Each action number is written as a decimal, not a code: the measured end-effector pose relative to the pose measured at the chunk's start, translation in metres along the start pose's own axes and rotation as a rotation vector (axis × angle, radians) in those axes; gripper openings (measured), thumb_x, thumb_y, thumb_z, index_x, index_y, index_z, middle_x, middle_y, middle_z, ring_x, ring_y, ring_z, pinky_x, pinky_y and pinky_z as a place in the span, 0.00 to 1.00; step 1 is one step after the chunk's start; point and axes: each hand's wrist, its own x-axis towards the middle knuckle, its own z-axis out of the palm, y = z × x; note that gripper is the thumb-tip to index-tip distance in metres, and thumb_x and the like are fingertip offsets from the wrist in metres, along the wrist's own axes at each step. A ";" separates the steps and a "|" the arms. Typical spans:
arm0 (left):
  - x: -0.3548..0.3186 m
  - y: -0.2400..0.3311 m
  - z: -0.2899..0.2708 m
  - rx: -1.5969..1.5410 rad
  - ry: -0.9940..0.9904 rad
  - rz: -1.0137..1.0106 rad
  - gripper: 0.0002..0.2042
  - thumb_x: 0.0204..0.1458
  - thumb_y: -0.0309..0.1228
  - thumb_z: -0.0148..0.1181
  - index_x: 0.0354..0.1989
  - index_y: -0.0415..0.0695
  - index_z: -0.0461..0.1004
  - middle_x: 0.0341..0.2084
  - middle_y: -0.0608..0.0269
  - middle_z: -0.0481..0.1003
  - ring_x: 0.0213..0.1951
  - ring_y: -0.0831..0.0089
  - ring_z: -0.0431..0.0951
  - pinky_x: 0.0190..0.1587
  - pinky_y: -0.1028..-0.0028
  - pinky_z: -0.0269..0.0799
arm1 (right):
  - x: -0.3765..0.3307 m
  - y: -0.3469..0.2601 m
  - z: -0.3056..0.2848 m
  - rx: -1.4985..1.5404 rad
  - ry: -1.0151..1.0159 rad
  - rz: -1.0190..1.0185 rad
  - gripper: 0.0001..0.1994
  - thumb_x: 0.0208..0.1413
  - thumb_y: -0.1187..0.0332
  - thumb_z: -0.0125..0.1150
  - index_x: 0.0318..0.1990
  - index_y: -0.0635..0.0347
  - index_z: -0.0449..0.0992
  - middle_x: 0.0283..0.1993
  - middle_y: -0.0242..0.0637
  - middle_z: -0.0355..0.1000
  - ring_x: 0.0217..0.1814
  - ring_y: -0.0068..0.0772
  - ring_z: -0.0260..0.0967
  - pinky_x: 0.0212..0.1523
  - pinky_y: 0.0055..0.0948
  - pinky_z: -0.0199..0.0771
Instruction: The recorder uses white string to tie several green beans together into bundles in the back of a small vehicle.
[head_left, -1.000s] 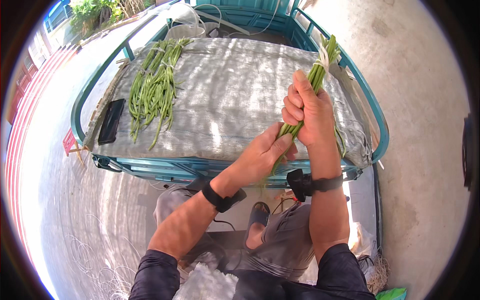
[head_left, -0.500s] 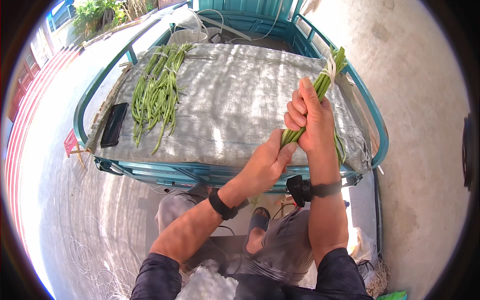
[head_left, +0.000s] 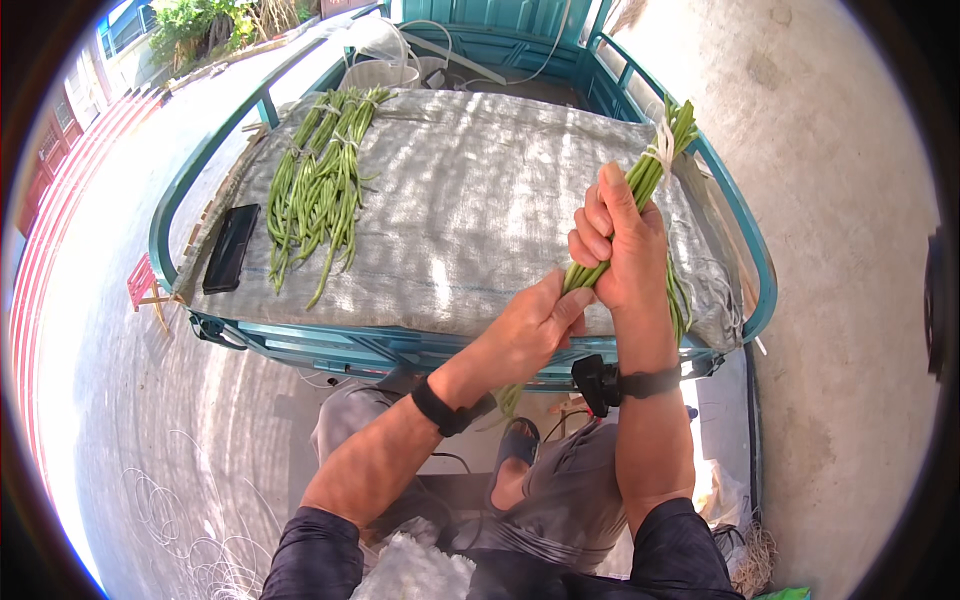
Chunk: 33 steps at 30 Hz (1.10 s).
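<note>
While my right hand (head_left: 618, 250) wraps its grip tight around a tied bundle of long green beans (head_left: 640, 195) at the right of the frame, my left hand (head_left: 530, 330) pinches the bundle's lower stems just below. Both hover over the woven sack (head_left: 470, 200) covering the teal cart (head_left: 330, 345). More long beans (head_left: 320, 185) lie upper left, beside a black phone (head_left: 230, 248).

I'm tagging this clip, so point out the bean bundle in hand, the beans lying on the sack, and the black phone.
bean bundle (head_left: 648, 180), head view, upper stalks.
tied beans (head_left: 318, 190), head view, mid-pile.
black phone (head_left: 231, 247), head view, screen centre.
</note>
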 end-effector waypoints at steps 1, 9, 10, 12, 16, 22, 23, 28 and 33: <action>0.000 0.000 0.000 0.005 0.005 -0.002 0.17 0.73 0.41 0.49 0.40 0.37 0.68 0.27 0.60 0.74 0.28 0.73 0.74 0.33 0.69 0.72 | 0.000 0.000 -0.001 0.002 -0.004 0.000 0.22 0.68 0.52 0.64 0.25 0.49 0.64 0.21 0.21 0.57 0.16 0.14 0.50 0.16 0.21 0.50; -0.001 0.006 -0.001 0.077 0.013 -0.005 0.17 0.73 0.41 0.50 0.40 0.37 0.71 0.24 0.60 0.74 0.25 0.72 0.73 0.31 0.69 0.71 | 0.002 0.001 -0.002 0.057 -0.040 0.013 0.20 0.69 0.53 0.63 0.27 0.49 0.65 0.21 0.21 0.57 0.16 0.14 0.51 0.17 0.21 0.50; -0.002 0.004 0.000 0.064 0.032 -0.003 0.17 0.73 0.42 0.50 0.40 0.38 0.71 0.24 0.61 0.74 0.25 0.72 0.72 0.31 0.69 0.70 | 0.002 0.000 -0.001 0.059 -0.022 0.029 0.20 0.70 0.53 0.63 0.28 0.49 0.65 0.22 0.21 0.57 0.16 0.14 0.51 0.17 0.21 0.51; -0.003 0.002 0.001 0.051 0.049 -0.004 0.17 0.73 0.42 0.49 0.40 0.38 0.70 0.24 0.62 0.73 0.25 0.73 0.72 0.30 0.70 0.70 | 0.004 0.003 -0.002 0.058 -0.024 0.037 0.19 0.70 0.53 0.63 0.28 0.49 0.65 0.22 0.21 0.58 0.17 0.14 0.52 0.17 0.22 0.52; -0.001 0.000 0.002 -0.035 0.044 -0.027 0.16 0.73 0.42 0.50 0.40 0.41 0.70 0.24 0.66 0.71 0.25 0.77 0.69 0.29 0.72 0.68 | 0.006 0.006 -0.010 0.095 -0.063 0.041 0.17 0.69 0.53 0.63 0.32 0.51 0.68 0.24 0.23 0.59 0.19 0.18 0.55 0.19 0.24 0.57; -0.001 -0.005 0.002 -0.106 0.039 -0.043 0.16 0.73 0.43 0.49 0.40 0.42 0.70 0.25 0.68 0.70 0.25 0.79 0.67 0.29 0.75 0.67 | 0.009 0.008 -0.020 0.121 -0.115 0.109 0.18 0.70 0.49 0.60 0.38 0.55 0.72 0.27 0.29 0.65 0.27 0.27 0.65 0.31 0.33 0.71; -0.001 -0.008 0.003 -0.147 0.046 -0.034 0.16 0.73 0.43 0.49 0.40 0.42 0.70 0.25 0.69 0.70 0.25 0.80 0.67 0.29 0.76 0.66 | 0.010 0.009 -0.022 0.121 -0.112 0.107 0.18 0.70 0.49 0.60 0.38 0.55 0.72 0.27 0.29 0.65 0.27 0.27 0.65 0.31 0.33 0.71; 0.002 -0.013 -0.002 -0.205 0.089 -0.124 0.16 0.73 0.44 0.49 0.40 0.43 0.71 0.26 0.71 0.70 0.25 0.82 0.68 0.28 0.78 0.66 | 0.019 0.020 -0.040 0.073 -0.101 0.224 0.28 0.68 0.42 0.58 0.47 0.65 0.73 0.37 0.41 0.77 0.42 0.40 0.79 0.46 0.42 0.81; 0.005 -0.006 -0.025 -0.276 0.207 -0.214 0.16 0.73 0.44 0.49 0.40 0.44 0.72 0.27 0.72 0.69 0.25 0.83 0.67 0.29 0.79 0.67 | 0.019 0.030 -0.045 -0.092 -0.222 0.288 0.36 0.70 0.36 0.48 0.60 0.66 0.73 0.54 0.46 0.78 0.58 0.40 0.77 0.58 0.41 0.77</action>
